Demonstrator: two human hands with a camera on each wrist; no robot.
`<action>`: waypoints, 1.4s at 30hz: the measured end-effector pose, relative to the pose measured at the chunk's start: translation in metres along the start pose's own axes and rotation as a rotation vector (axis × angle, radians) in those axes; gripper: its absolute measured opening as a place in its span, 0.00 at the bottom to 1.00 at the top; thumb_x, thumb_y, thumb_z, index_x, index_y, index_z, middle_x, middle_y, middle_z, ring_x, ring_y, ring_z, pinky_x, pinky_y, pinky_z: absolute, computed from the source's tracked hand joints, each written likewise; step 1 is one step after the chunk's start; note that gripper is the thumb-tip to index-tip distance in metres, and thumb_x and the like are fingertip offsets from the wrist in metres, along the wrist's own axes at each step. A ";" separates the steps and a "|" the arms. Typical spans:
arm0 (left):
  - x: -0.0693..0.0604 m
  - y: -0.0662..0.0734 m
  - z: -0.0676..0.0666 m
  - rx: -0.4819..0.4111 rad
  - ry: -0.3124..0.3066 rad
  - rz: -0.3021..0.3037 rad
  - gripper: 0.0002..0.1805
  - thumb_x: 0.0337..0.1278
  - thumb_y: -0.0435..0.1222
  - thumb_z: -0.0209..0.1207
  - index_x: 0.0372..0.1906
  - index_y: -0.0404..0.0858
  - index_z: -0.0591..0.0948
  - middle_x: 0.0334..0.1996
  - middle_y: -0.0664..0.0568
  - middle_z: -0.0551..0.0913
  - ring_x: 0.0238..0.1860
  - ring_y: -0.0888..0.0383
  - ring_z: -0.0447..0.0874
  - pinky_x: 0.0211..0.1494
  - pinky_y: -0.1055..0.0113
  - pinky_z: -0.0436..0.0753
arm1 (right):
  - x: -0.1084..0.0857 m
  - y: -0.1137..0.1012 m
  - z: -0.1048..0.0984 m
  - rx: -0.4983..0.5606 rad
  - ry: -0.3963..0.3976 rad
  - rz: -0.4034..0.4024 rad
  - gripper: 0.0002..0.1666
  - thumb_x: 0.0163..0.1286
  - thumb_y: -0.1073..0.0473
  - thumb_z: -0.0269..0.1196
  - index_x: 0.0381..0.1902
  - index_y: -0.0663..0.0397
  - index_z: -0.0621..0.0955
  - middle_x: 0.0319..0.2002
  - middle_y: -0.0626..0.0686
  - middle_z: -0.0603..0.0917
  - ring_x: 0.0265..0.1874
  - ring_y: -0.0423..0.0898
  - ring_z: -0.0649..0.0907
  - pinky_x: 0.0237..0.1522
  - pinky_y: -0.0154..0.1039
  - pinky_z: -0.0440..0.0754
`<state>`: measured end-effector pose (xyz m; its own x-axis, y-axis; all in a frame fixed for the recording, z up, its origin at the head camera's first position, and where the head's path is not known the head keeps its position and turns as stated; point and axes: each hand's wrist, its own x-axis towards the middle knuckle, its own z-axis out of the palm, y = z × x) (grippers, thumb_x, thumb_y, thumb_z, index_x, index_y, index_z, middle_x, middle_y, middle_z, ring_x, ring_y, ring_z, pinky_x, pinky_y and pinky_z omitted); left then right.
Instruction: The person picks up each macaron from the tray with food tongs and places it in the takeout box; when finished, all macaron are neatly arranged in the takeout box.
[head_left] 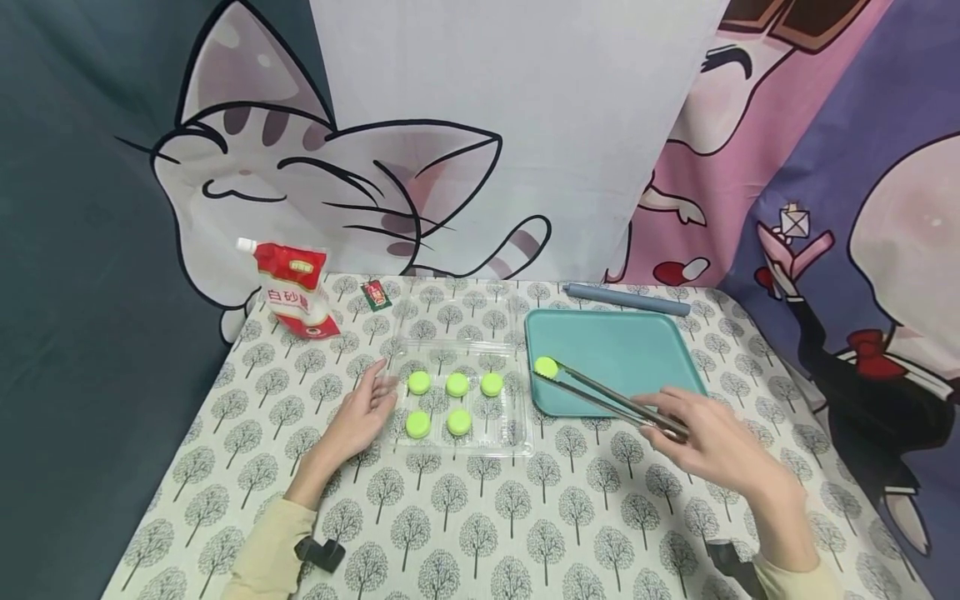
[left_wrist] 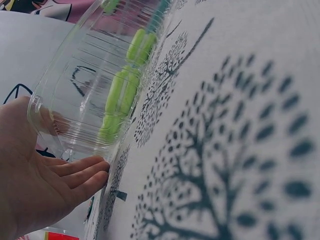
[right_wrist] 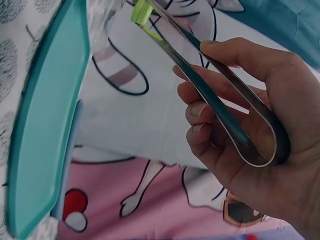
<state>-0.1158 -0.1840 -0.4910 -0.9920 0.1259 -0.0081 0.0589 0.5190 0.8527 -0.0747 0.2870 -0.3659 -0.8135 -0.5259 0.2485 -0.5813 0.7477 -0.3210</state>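
My right hand [head_left: 708, 437] grips metal tongs [head_left: 607, 394] between thumb and fingers. A bright green macaron [head_left: 546, 367] is pinched at their tips, over the left edge of the teal tray [head_left: 622, 333]; the right wrist view shows the macaron [right_wrist: 142, 12] well above that tray. On the left, my left hand [head_left: 365, 417] rests against the near-left side of a clear plastic box [head_left: 498, 442], its fingers fairly straight in the left wrist view. Several green macarons [head_left: 457, 384] sit inside the box in two rows. Its clear hinged lid [head_left: 457, 312] lies folded back behind.
A red and white spouted bag [head_left: 296, 292] leans at the back left, with a small red and green packet [head_left: 377, 295] beside it. Behind the tray lies a blue-grey roll [head_left: 626, 298]. Tree-patterned cloth [head_left: 480, 533] covers the table; printed curtains [head_left: 585, 125] hang behind.
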 end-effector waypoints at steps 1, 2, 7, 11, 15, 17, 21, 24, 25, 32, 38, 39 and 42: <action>0.000 0.000 0.000 0.001 0.000 0.001 0.36 0.74 0.35 0.51 0.80 0.34 0.52 0.68 0.33 0.74 0.65 0.36 0.78 0.73 0.43 0.74 | 0.003 -0.002 0.000 0.005 -0.013 -0.005 0.23 0.60 0.62 0.72 0.54 0.51 0.84 0.29 0.34 0.72 0.20 0.26 0.65 0.19 0.25 0.68; 0.000 0.000 0.000 0.002 0.001 0.001 0.36 0.74 0.35 0.51 0.80 0.34 0.52 0.68 0.33 0.74 0.65 0.36 0.78 0.73 0.42 0.74 | 0.005 -0.003 0.000 0.011 -0.024 -0.014 0.22 0.61 0.62 0.72 0.54 0.52 0.84 0.29 0.35 0.73 0.19 0.26 0.65 0.19 0.25 0.68; 0.000 0.000 0.000 0.004 0.001 -0.001 0.36 0.74 0.36 0.51 0.80 0.34 0.52 0.68 0.33 0.74 0.65 0.36 0.77 0.73 0.42 0.74 | 0.023 -0.009 -0.004 0.038 -0.085 -0.059 0.21 0.62 0.62 0.71 0.54 0.57 0.85 0.30 0.38 0.75 0.18 0.25 0.66 0.20 0.25 0.71; 0.000 0.000 0.000 -0.001 -0.004 -0.002 0.36 0.74 0.36 0.51 0.80 0.34 0.51 0.68 0.34 0.74 0.65 0.36 0.77 0.73 0.42 0.74 | 0.038 -0.016 -0.007 0.023 -0.158 -0.079 0.21 0.62 0.62 0.70 0.54 0.58 0.85 0.35 0.43 0.82 0.16 0.25 0.66 0.24 0.26 0.74; 0.000 0.000 0.000 -0.001 -0.005 -0.002 0.36 0.74 0.35 0.51 0.80 0.34 0.51 0.68 0.34 0.74 0.65 0.35 0.77 0.73 0.42 0.74 | 0.054 -0.025 -0.009 -0.007 -0.235 -0.109 0.20 0.62 0.61 0.70 0.53 0.58 0.85 0.39 0.49 0.86 0.17 0.25 0.67 0.27 0.27 0.76; 0.000 0.000 -0.001 0.000 -0.003 -0.002 0.36 0.74 0.35 0.51 0.80 0.34 0.51 0.68 0.34 0.74 0.65 0.35 0.77 0.73 0.42 0.74 | 0.061 -0.030 -0.009 -0.018 -0.271 -0.130 0.19 0.63 0.61 0.69 0.52 0.59 0.86 0.41 0.52 0.87 0.18 0.26 0.67 0.26 0.27 0.76; 0.000 0.000 -0.001 -0.001 -0.002 0.001 0.36 0.74 0.36 0.51 0.80 0.34 0.52 0.68 0.34 0.74 0.65 0.35 0.77 0.73 0.42 0.74 | 0.074 -0.038 -0.005 -0.047 -0.327 -0.169 0.18 0.62 0.60 0.70 0.51 0.58 0.86 0.41 0.51 0.87 0.21 0.27 0.69 0.29 0.28 0.78; 0.000 0.000 0.000 -0.001 -0.003 0.003 0.36 0.74 0.36 0.51 0.80 0.34 0.52 0.68 0.34 0.74 0.65 0.35 0.77 0.73 0.42 0.74 | 0.082 -0.044 -0.002 -0.052 -0.372 -0.177 0.17 0.62 0.61 0.69 0.49 0.58 0.87 0.39 0.48 0.86 0.22 0.28 0.71 0.28 0.28 0.79; 0.000 0.000 0.000 -0.001 -0.002 0.004 0.36 0.74 0.36 0.51 0.80 0.34 0.52 0.68 0.34 0.74 0.65 0.35 0.77 0.73 0.42 0.74 | 0.084 -0.046 0.000 -0.051 -0.389 -0.174 0.17 0.61 0.61 0.69 0.49 0.58 0.87 0.38 0.48 0.86 0.21 0.28 0.71 0.27 0.27 0.78; 0.000 0.000 0.000 0.007 0.000 0.006 0.36 0.75 0.36 0.51 0.80 0.34 0.52 0.68 0.34 0.75 0.65 0.36 0.77 0.73 0.43 0.74 | 0.098 -0.061 0.002 -0.090 -0.486 -0.181 0.10 0.60 0.64 0.67 0.40 0.52 0.88 0.31 0.42 0.81 0.17 0.31 0.68 0.19 0.25 0.72; 0.000 0.001 0.000 0.006 0.000 0.002 0.36 0.75 0.36 0.51 0.80 0.34 0.51 0.68 0.34 0.74 0.65 0.36 0.77 0.73 0.42 0.74 | 0.104 -0.069 0.002 -0.120 -0.546 -0.157 0.12 0.59 0.66 0.68 0.41 0.52 0.88 0.33 0.45 0.83 0.18 0.32 0.70 0.22 0.26 0.75; 0.000 0.001 0.000 0.003 -0.001 0.001 0.36 0.75 0.36 0.51 0.80 0.34 0.51 0.68 0.34 0.74 0.65 0.36 0.77 0.73 0.42 0.74 | 0.104 -0.070 0.002 -0.125 -0.551 -0.146 0.13 0.58 0.65 0.68 0.42 0.53 0.88 0.34 0.46 0.84 0.19 0.32 0.70 0.23 0.25 0.75; 0.000 0.000 -0.001 0.002 -0.002 0.002 0.36 0.74 0.36 0.51 0.80 0.34 0.51 0.68 0.33 0.74 0.65 0.36 0.77 0.73 0.42 0.74 | 0.105 -0.073 0.001 -0.127 -0.571 -0.094 0.16 0.58 0.64 0.69 0.46 0.55 0.88 0.39 0.50 0.86 0.19 0.33 0.72 0.26 0.26 0.78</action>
<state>-0.1157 -0.1845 -0.4902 -0.9916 0.1288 -0.0070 0.0616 0.5203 0.8518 -0.1175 0.1763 -0.3174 -0.6593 -0.7012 -0.2714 -0.6736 0.7112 -0.2010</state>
